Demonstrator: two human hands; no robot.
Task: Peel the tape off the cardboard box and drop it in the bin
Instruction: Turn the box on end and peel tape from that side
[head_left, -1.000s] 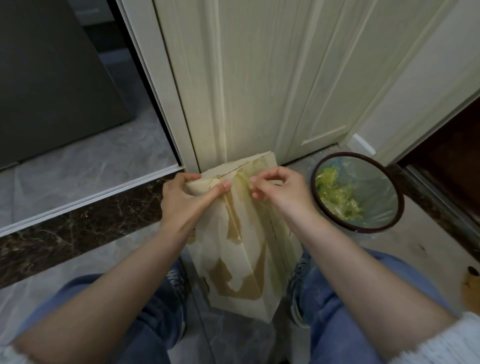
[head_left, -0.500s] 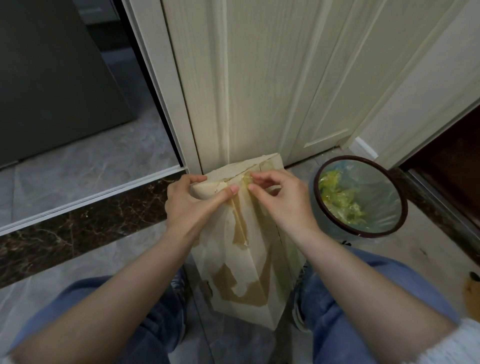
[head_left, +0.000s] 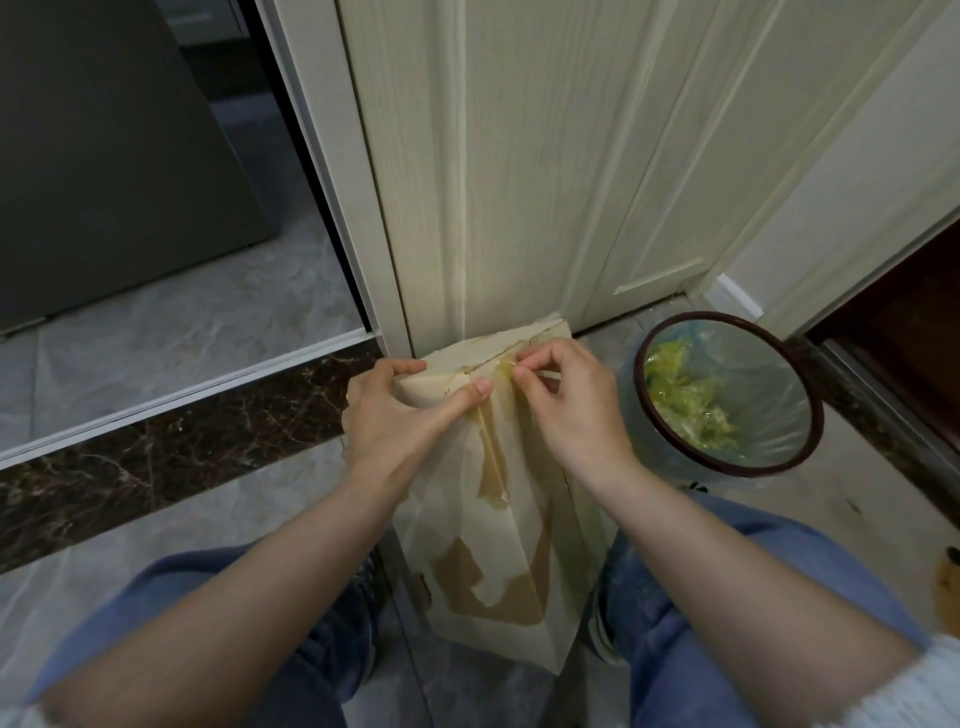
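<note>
My left hand (head_left: 395, 415) grips the box (head_left: 498, 545) top while my right hand (head_left: 563, 400) pinches the tape (head_left: 506, 368), which runs down toward me, the bin (head_left: 727, 395) nearer my right

Matt torn cardboard box (head_left: 483, 519), glossy marble floor (head_left: 182, 332), wood-grain door (head_left: 519, 156).

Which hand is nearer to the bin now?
Right. The right hand picks at tape on the box top, beside the bin; the left hand grips the box's far corner.
</note>
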